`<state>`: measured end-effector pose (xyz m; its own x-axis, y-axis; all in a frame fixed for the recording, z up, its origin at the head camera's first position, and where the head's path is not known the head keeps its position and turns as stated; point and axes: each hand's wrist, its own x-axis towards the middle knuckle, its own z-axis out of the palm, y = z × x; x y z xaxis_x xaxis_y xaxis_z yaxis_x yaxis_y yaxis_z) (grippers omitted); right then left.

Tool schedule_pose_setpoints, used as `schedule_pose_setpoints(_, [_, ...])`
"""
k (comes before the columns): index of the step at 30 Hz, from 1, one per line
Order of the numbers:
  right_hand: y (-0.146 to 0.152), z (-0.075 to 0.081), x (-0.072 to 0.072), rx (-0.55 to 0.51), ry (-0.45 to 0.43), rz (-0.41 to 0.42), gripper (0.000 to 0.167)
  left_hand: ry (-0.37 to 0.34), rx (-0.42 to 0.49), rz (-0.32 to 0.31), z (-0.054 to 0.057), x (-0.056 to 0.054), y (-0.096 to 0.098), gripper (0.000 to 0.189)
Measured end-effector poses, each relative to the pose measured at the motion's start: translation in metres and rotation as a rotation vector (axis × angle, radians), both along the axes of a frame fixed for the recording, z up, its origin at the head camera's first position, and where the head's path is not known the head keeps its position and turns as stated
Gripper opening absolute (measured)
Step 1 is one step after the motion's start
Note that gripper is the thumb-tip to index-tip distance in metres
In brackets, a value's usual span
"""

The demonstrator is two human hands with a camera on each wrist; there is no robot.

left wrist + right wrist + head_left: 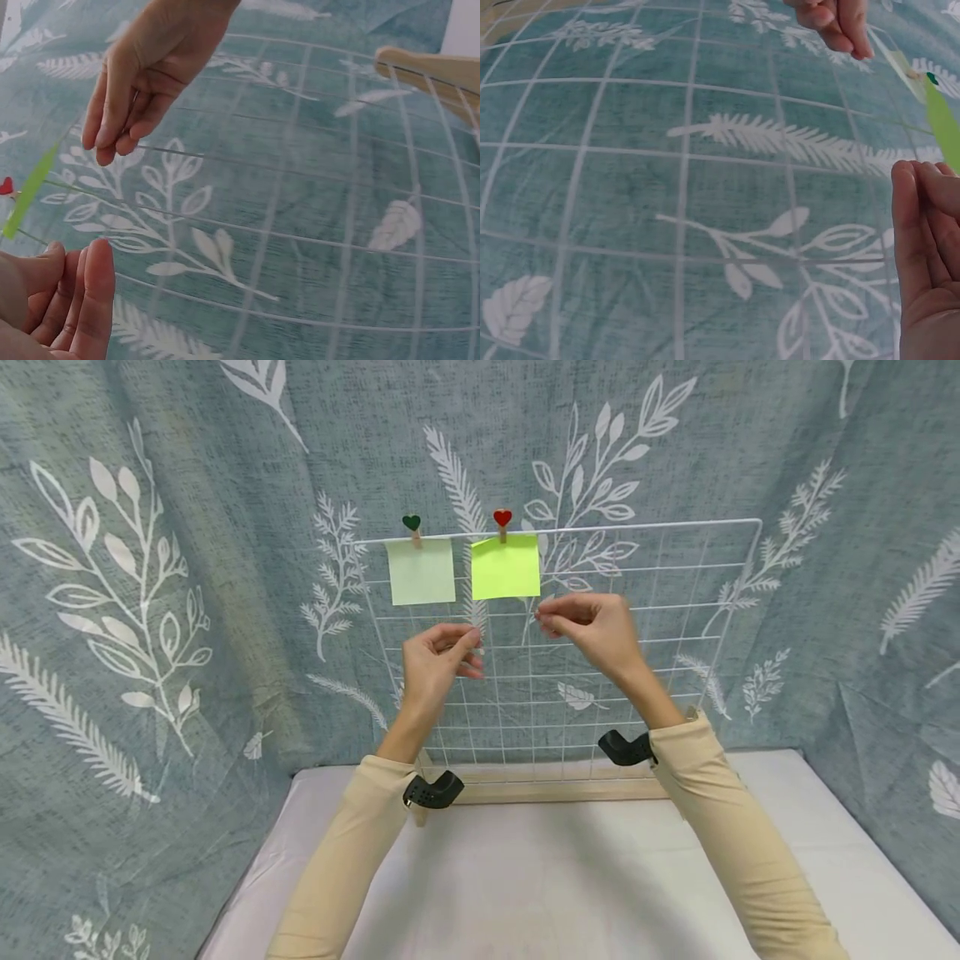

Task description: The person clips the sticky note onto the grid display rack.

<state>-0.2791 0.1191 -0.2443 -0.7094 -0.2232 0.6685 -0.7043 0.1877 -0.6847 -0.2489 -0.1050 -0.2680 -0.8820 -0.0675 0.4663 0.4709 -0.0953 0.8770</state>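
With left hand (437, 662) and right hand (592, 625) loosely curled and empty, square the yellow-green note (506, 572) gently without tugging the red-heart clip (502, 518).

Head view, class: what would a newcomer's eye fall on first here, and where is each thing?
The lime note jumps out first, hanging on the top bar of the white grid, left of centre, with a red heart clip. Left of it hangs a pale green note with a dark green heart clip. Lower down, the left hand and right hand are before the grid.
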Motion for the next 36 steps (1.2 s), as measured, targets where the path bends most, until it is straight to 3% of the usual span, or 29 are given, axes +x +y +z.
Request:
schedule_pose_setpoints(5, [0.005,-0.016,0.001,-0.001,-0.013,-0.002,0.011,-0.05,-0.039,0.006,-0.013,0.005,-0.002,0.019])
schedule_pose_setpoints(13, [0.011,-0.042,0.001,0.065,-0.052,-0.056,0.012,-0.074,-0.038,0.029,-0.032,0.006,-0.005,0.018])
schedule_pose_setpoints(18, [0.015,-0.055,0.002,0.108,-0.094,-0.034,0.021,-0.118,-0.046,0.048,-0.043,0.007,-0.008,0.019])
schedule_pose_setpoints(27, [0.027,-0.071,0.012,0.242,-0.189,-0.024,0.027,-0.196,-0.046,0.009,-0.064,0.011,-0.017,0.025])
schedule_pose_setpoints(36, [0.047,-0.098,0.01,0.274,-0.185,-0.058,0.024,-0.245,-0.072,0.001,-0.088,0.017,-0.022,0.026])
